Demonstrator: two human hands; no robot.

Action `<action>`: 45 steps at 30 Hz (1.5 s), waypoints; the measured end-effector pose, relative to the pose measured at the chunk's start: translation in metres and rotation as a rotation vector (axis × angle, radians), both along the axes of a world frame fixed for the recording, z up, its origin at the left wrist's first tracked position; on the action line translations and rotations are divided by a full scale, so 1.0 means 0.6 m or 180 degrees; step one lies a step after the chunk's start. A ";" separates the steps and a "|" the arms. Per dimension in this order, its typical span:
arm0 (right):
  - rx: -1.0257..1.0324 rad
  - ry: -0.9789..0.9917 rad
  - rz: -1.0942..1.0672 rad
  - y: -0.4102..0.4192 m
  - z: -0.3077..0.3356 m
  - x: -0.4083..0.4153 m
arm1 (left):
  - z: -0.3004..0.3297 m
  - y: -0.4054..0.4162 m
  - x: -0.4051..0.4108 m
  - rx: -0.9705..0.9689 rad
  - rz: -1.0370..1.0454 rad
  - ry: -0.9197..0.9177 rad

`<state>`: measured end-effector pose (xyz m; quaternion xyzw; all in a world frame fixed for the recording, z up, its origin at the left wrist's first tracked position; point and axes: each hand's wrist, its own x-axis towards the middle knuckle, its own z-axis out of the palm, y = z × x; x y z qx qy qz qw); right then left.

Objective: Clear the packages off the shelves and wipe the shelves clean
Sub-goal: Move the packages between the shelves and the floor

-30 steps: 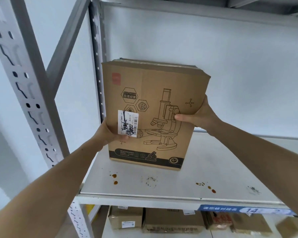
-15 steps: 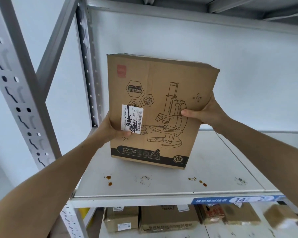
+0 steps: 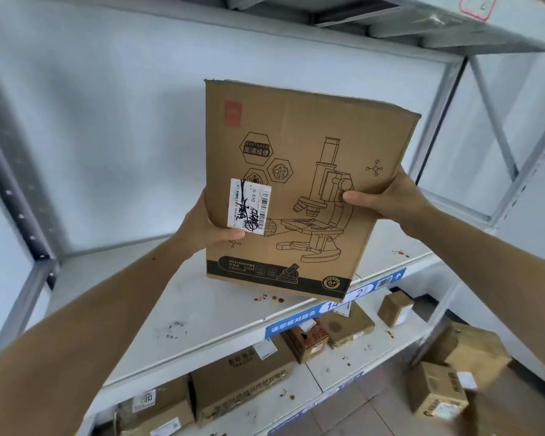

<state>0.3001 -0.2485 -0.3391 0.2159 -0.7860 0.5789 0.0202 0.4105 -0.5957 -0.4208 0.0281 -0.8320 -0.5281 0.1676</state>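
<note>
Both hands are gripping the microscope box by its side edges, left hand and right hand opposite for balance, holding it upright, clear above the stained shelf (probably freeing that surface for wiping).

**Materials & finishes**

Matt brown cardboard box w/ printed black line art is wearing a glossy white paper label. Shelf is looking like smooth painted metal, stained w/ specks; uprights showing grey perforated metal.
</note>
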 end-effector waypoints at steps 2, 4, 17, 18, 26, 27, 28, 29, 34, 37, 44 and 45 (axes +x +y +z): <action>0.0015 -0.0032 -0.0194 0.063 0.000 0.011 | -0.001 0.056 -0.029 -0.0052 -0.0110 -0.0018; 0.0060 -0.0033 -0.0364 0.121 0.000 0.023 | 0.000 0.110 -0.051 -0.0098 -0.0202 -0.0021; 0.0223 -0.0235 -0.1531 0.595 -0.025 0.122 | -0.032 0.590 -0.136 -0.0159 -0.1122 -0.0149; 0.0226 -0.0271 -0.1563 0.629 -0.032 0.129 | -0.041 0.629 -0.138 -0.0155 -0.1164 -0.0174; 0.0417 -0.0757 -0.2005 0.866 -0.157 0.150 | -0.159 0.862 -0.162 -0.0143 -0.1443 -0.0586; 0.0411 -0.0827 -0.2023 0.887 -0.178 0.149 | -0.178 0.883 -0.167 -0.0165 -0.1461 -0.0669; 0.0418 -0.0871 -0.2031 0.902 -0.195 0.145 | -0.195 0.899 -0.173 -0.0189 -0.1480 -0.0736; 0.0424 -0.0934 -0.2024 0.918 -0.216 0.138 | -0.216 0.914 -0.181 -0.0198 -0.1502 -0.0814; 0.0495 -0.1332 -0.2024 0.981 -0.321 0.086 | -0.315 0.969 -0.223 -0.0209 -0.1546 -0.1123; 0.0576 -0.1525 -0.2064 1.023 -0.388 0.050 | -0.368 1.008 -0.253 -0.0201 -0.1544 -0.1329; 0.0805 -0.1899 -0.1991 1.108 -0.535 -0.023 | -0.529 1.097 -0.298 0.0050 -0.1428 -0.1779; 0.0802 -0.1963 -0.1978 1.117 -0.561 -0.030 | -0.554 1.107 -0.299 0.0039 -0.1400 -0.1847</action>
